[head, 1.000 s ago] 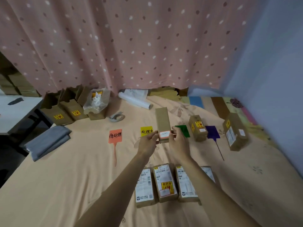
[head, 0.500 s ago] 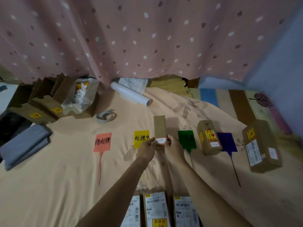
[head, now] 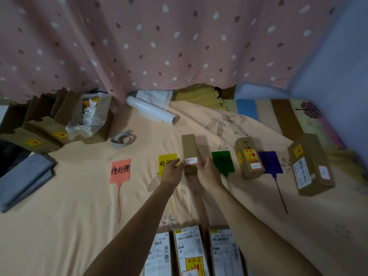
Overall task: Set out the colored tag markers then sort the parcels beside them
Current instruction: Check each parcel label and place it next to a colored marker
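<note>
Four tag markers lie in a row on the peach sheet: an orange tag, a yellow tag, a green tag and a purple tag. A narrow brown parcel rests between the yellow and green tags. My left hand and my right hand both grip its near end. A second parcel lies between green and purple, a larger parcel right of purple. Three labelled parcels lie at the near edge between my forearms.
Open cardboard boxes with plastic wrap stand at the back left. A white roll and a tape loop lie near them. Folded grey cloth is at the left. A spotted pink curtain hangs behind.
Both hands carried the narrow parcel forward and down onto the sheet between the yellow and green tags. The camera view moved closer and tilted down.
</note>
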Available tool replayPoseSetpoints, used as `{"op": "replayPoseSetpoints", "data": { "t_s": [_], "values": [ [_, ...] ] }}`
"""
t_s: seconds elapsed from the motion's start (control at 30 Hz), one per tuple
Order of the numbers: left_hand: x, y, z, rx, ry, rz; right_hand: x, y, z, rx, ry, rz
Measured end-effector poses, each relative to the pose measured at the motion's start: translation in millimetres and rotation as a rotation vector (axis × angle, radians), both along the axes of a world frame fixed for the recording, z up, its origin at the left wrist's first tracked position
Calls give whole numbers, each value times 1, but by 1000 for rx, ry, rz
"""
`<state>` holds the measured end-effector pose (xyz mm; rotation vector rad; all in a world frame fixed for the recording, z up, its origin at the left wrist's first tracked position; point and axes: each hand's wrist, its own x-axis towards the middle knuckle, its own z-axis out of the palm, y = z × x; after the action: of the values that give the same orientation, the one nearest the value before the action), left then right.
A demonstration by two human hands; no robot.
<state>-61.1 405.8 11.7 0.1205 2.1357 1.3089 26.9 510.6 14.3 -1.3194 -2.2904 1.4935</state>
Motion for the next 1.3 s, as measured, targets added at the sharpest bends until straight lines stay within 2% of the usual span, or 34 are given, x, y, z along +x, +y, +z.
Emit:
{"op": "replayPoseSetpoints", "data": {
  "t_s": [0.3, 0.5, 0.7, 0.97, 1.17, 1.3],
  "values": [
    [12, -61, 74, 103, 64, -58, 36, -44, 70, 133, 40, 7],
    [49, -151, 128, 190, 100, -67, 86, -120, 124, 203, 107, 20],
    [90, -229, 156, 259, 117, -88, 144, -196, 135, 191, 105, 58],
    [146, -282, 109, 177, 29, -79, 196, -248, 86, 110, -24, 132],
    [169, -287, 50, 10, -7, -70, 208, -259, 42, -22, -131, 223],
    [187, -290, 10, -114, -37, -156, 211, -266, 8, -189, -124, 292]
  ]
}}
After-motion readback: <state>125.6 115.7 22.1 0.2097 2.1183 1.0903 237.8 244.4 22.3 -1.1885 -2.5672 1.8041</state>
